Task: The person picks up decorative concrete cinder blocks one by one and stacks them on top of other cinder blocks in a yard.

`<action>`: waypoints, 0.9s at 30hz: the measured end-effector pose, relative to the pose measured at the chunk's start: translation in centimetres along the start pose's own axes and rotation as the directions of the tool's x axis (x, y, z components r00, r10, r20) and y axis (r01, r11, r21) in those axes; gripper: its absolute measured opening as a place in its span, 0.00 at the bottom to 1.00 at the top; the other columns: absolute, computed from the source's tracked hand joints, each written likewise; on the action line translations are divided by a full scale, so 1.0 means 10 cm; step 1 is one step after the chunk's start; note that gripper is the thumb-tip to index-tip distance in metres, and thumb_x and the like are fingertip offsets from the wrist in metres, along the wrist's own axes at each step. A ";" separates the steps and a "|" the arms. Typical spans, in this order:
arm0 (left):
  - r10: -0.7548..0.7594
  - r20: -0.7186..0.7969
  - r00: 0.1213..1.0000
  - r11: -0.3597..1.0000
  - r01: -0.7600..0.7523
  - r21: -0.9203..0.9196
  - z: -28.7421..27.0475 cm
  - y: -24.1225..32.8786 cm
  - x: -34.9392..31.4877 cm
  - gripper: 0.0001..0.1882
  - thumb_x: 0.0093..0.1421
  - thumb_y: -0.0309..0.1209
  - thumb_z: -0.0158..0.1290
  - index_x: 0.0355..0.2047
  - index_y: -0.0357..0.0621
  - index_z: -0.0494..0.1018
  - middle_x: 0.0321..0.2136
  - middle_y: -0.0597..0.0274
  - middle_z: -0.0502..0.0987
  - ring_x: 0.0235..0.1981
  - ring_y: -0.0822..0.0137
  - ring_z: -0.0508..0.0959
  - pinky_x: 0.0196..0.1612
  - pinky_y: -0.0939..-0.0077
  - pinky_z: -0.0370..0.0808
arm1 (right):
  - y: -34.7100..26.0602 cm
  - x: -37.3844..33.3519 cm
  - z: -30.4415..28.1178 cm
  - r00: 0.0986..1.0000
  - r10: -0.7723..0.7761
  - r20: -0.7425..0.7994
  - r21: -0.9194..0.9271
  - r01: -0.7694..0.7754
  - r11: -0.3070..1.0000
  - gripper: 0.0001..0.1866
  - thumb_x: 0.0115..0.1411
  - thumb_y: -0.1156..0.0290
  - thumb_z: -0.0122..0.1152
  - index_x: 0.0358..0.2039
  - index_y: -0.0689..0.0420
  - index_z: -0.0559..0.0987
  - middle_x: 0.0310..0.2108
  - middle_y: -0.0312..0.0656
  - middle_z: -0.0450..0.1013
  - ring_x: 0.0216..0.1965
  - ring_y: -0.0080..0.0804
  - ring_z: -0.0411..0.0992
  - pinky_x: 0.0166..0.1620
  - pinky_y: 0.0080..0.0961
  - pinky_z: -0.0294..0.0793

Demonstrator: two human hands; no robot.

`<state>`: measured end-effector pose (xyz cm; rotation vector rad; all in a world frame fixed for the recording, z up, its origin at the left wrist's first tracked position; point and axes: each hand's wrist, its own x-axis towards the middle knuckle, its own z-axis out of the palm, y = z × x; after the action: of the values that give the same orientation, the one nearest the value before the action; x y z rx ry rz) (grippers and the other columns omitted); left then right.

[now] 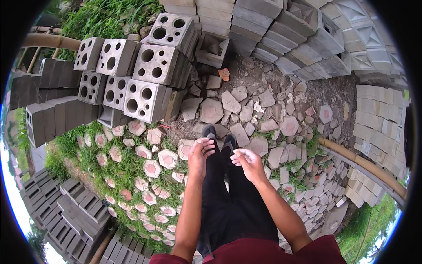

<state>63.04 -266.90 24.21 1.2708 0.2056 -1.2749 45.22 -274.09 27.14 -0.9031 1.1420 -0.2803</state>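
Observation:
My left hand (pixel 201 152) is raised in front of my body, fingers loosely bent and a little apart, with nothing in it. Beside it, my right hand (pixel 248 162) is held up too; its fingers curl loosely toward the thumb and I see no object in them. Neither hand touches anything. Below them are my dark shoes (pixel 210 131) on broken paving. Ahead to the left rises a stack of grey concrete blocks (pixel 145 97) with round holes. A hexagonal paver (pixel 212 110) lies in front of my feet.
Broken concrete pieces (pixel 267 98) cover the ground ahead. An open square block (pixel 212 49) stands by piled grey blocks (pixel 281 39). A bamboo pole (pixel 365 167) crosses the right side, near stacked pale blocks (pixel 378 114). Grass (pixel 127 169) grows between pavers at left, beyond which lie grey slabs (pixel 77 211).

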 end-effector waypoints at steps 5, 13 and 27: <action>-0.223 -0.107 0.969 0.973 0.213 -0.092 0.04 -0.17 0.83 0.16 0.65 0.40 0.41 0.42 0.40 0.69 0.38 0.56 0.76 0.38 0.66 0.75 0.43 0.69 0.72 | 0.35 0.64 -0.11 0.990 -0.093 -0.104 -0.406 0.043 0.913 0.13 0.61 0.66 0.55 0.39 0.63 0.76 0.29 0.43 0.78 0.31 0.27 0.77 0.36 0.23 0.75; -0.263 -0.198 0.944 0.965 0.258 -0.051 0.12 0.14 2.23 0.16 0.64 0.40 0.42 0.42 0.41 0.70 0.36 0.58 0.77 0.36 0.69 0.77 0.39 0.74 0.74 | -0.04 2.40 0.11 0.987 -0.095 -0.126 -0.358 0.044 0.933 0.13 0.61 0.67 0.55 0.38 0.64 0.76 0.28 0.43 0.78 0.31 0.28 0.77 0.36 0.23 0.75; -0.209 -0.145 0.967 0.952 0.235 0.195 0.18 -0.10 5.22 0.19 0.64 0.44 0.43 0.44 0.42 0.70 0.36 0.62 0.77 0.36 0.72 0.75 0.39 0.75 0.70 | 0.17 6.18 -0.16 0.875 -0.449 0.181 -0.957 0.261 0.123 0.15 0.55 0.67 0.55 0.41 0.62 0.74 0.43 0.52 0.69 0.47 0.47 0.68 0.49 0.40 0.69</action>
<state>80.72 -298.66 -13.35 1.5440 0.3153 -1.4413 69.79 -311.84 -15.25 -2.4165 1.1717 0.0531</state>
